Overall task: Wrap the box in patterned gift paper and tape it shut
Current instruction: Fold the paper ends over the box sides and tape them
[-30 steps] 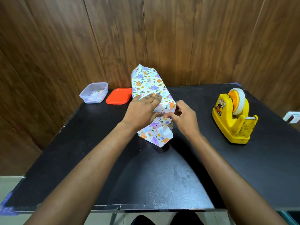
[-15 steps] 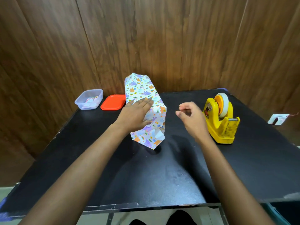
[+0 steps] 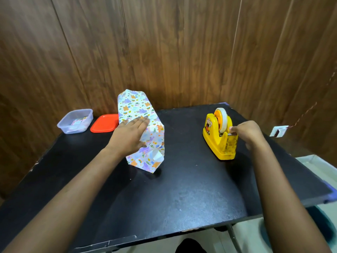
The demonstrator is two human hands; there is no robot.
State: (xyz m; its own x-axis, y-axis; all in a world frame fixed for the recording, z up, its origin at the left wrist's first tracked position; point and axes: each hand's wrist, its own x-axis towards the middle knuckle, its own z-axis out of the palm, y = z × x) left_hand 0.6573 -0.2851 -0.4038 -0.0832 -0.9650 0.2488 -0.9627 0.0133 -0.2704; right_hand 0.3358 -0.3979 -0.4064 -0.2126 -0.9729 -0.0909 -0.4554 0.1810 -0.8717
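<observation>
At the far left of the frame a tub (image 3: 74,121) and a red lid (image 3: 104,123) are sitting by the wall (image 3: 182,52), out of our way. Just left of centre we are pressing our left hand (image 3: 128,136) flat, fingers straight, on top of the box (image 3: 135,106). This is most likely pinning the overlap of the paper (image 3: 155,132) so that it is not springing open while the other hand is busy. At the right, our right hand (image 3: 248,133) is reaching to the dispenser (image 3: 218,143), fingers curled over its near end and, as far as we can judge, pinching the free end of the tape (image 3: 221,117) to draw off a strip. The dispenser is standing well apart from the box.

The box is lying on the table (image 3: 182,189) at the frame's centre, running from the wall toward us. The paper — white with small orange, purple and blue figures — is covering its top and sides. The near end is gaping, a white flap (image 3: 157,156) curling out at its lower right, and the far end is sticking up, apparently unfolded.
</observation>
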